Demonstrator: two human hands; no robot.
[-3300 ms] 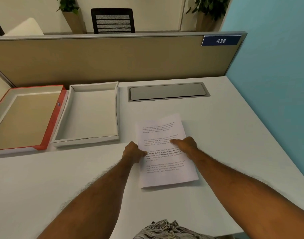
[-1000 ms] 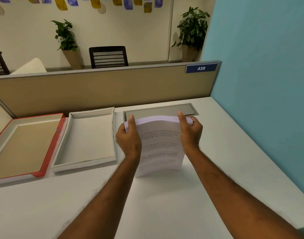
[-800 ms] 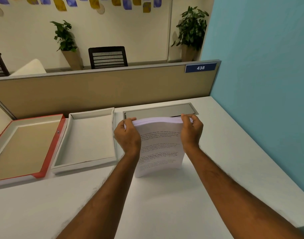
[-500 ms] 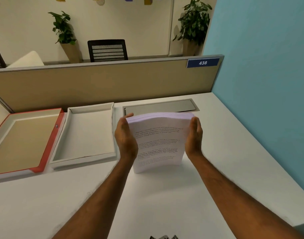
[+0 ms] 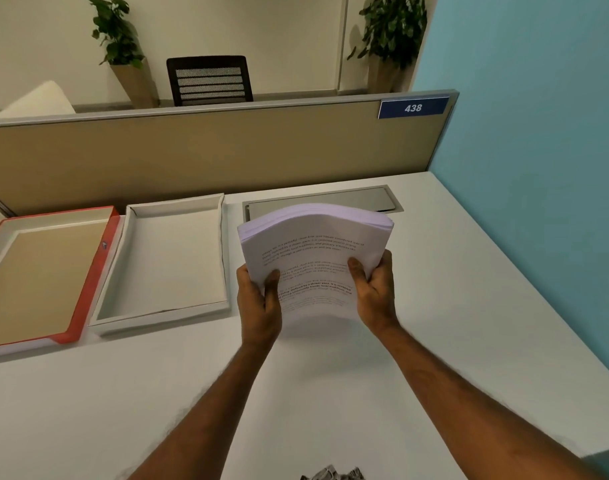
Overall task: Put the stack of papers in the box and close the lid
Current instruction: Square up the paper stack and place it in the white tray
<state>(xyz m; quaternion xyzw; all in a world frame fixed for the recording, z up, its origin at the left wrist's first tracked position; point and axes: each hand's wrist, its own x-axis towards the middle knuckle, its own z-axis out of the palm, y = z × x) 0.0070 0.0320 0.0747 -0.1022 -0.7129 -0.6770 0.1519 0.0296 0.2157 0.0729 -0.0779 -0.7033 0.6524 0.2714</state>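
Note:
A thick stack of printed white papers (image 5: 313, 261) is held up off the desk, bowed in the middle, its printed face toward me. My left hand (image 5: 260, 299) grips its lower left edge and my right hand (image 5: 375, 292) grips its lower right edge, thumbs on the front. To the left lies the open white box (image 5: 223, 258), empty, its long side toward the papers. Its red-edged lid (image 5: 92, 282) lies upside down further left, touching the box.
A white desk (image 5: 469, 306) runs to a tan partition (image 5: 227, 154) at the back and a blue wall (image 5: 538, 168) on the right. A grey cable hatch (image 5: 365, 199) sits behind the papers.
The papers lay flat on the desk, then were stood on end and squared. My hands have slid from the stack's top and sides down to its lower edges and lifted it.

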